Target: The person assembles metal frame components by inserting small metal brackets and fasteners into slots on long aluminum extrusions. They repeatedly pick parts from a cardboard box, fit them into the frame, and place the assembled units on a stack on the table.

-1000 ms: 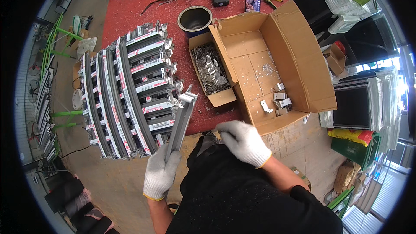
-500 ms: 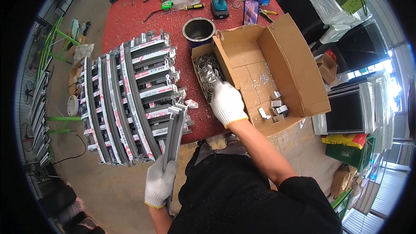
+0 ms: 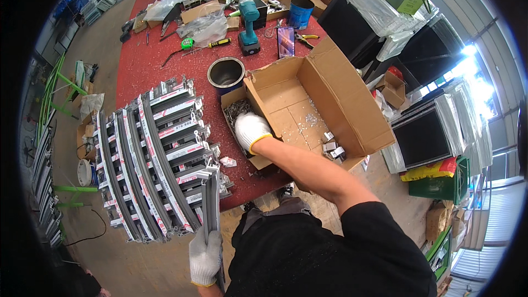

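My left hand [image 3: 205,257], in a white knit glove, is closed round the lower part of a long grey metal profile [image 3: 210,201]. The profile stands steeply, its upper end beside a stack of grey frame strips [image 3: 157,157] with white and red labels. My right hand [image 3: 252,131], gloved too, reaches down into a narrow cardboard box [image 3: 226,99] of small metal pieces [image 3: 237,109]. Its fingers are hidden in there, so whether they grip a piece does not show.
Beside the narrow box stands a large open carton [image 3: 280,80] with a few small metal blocks [image 3: 331,147]. Behind are a dark pot [image 3: 226,72], a teal cordless drill [image 3: 249,27], a phone [image 3: 286,42], pliers [image 3: 308,38] and a blue bucket [image 3: 301,14] on the red table [image 3: 135,69].
My right hand has moved left and deeper into the narrow box, covering more of the metal pieces. The left hand still holds the profile. The whole view has shifted.
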### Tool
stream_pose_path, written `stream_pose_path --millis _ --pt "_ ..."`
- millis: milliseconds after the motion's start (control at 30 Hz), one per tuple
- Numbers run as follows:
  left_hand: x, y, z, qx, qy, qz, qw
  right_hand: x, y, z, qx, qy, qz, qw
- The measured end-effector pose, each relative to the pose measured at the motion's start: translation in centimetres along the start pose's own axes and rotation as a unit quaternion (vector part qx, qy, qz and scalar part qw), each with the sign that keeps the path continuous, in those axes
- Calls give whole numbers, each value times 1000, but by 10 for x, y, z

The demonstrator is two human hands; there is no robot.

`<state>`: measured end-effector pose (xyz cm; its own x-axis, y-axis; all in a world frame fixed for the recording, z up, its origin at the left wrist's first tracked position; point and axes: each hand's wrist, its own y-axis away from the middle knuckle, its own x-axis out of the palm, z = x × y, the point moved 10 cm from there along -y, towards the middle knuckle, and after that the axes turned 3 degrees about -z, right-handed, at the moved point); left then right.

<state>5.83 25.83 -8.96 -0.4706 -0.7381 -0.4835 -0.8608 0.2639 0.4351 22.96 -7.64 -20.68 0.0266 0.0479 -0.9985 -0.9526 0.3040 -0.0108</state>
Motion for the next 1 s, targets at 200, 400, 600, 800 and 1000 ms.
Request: stream_pose_path --millis 200,400,600,800,1000 --pt "8 1 0 -25 23 1 999 14 -10 -13 101 -68 -16 992" --pt "12 1 -5 -31 17 8 999 16 -13 -3 34 -68 -4 997" --pt "16 0 -2 -24 32 1 999 -10 -7 7 -4 -14 -72 997" --pt "17 -2 -3 -33 33 -5 999 0 -5 7 -30 -42 96 994" --pt "11 -3 -6 -2 29 -14 999 -30 41 -11 -15 -97 127 987"
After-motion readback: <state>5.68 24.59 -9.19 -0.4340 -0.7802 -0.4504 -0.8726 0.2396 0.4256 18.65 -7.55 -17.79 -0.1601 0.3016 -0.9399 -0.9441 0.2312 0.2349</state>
